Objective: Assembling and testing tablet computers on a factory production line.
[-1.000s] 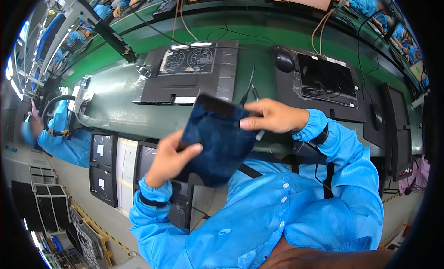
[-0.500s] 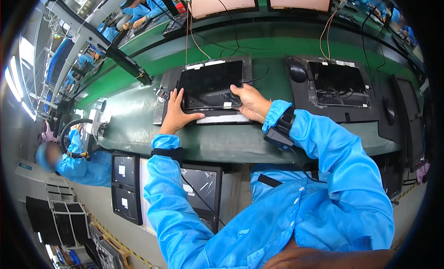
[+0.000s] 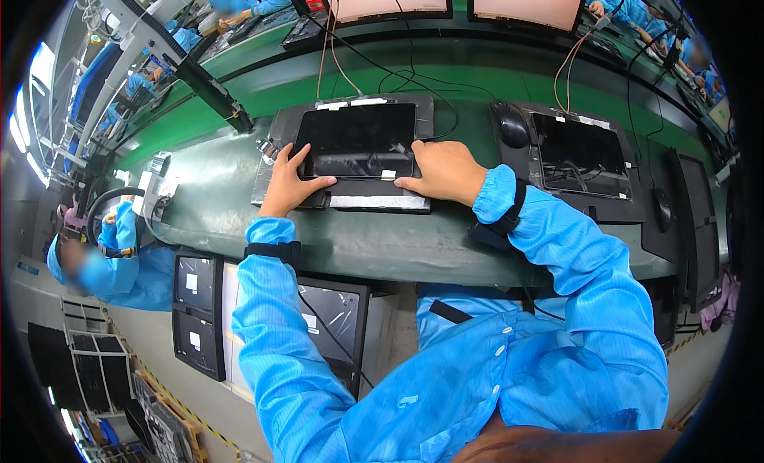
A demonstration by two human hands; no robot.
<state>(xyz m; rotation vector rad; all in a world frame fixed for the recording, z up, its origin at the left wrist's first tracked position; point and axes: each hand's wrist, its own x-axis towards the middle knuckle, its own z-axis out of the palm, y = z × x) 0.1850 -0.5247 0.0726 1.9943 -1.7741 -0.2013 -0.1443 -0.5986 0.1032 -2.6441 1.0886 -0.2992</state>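
Hands rest on a dark tablet-like panel [image 3: 356, 140] lying flat in a black fixture tray [image 3: 347, 194], upper centre of frame, on the green bench [image 3: 239, 157]. Left hand [image 3: 285, 183]: fingers spread on its lower-left corner. Right hand [image 3: 442, 170]: fingers curled over the lower-right edge. Panel looks thin, stiff, glossy, prob. light but fragile and slippery; best held by edges w/ both hands, not the glass face.

An electronics assembly line on a factory floor.

A long green conveyor bench [image 3: 239, 113] runs past seated workers in blue cleanroom coats [image 3: 127, 264]. Dark fixture trays [image 3: 430, 113] holding flat screen panels [image 3: 358, 138] sit wired by cables [image 3: 414, 73] to lit test monitors [image 3: 390, 0], and more panels stand racked [image 3: 199, 312] under the bench edge.
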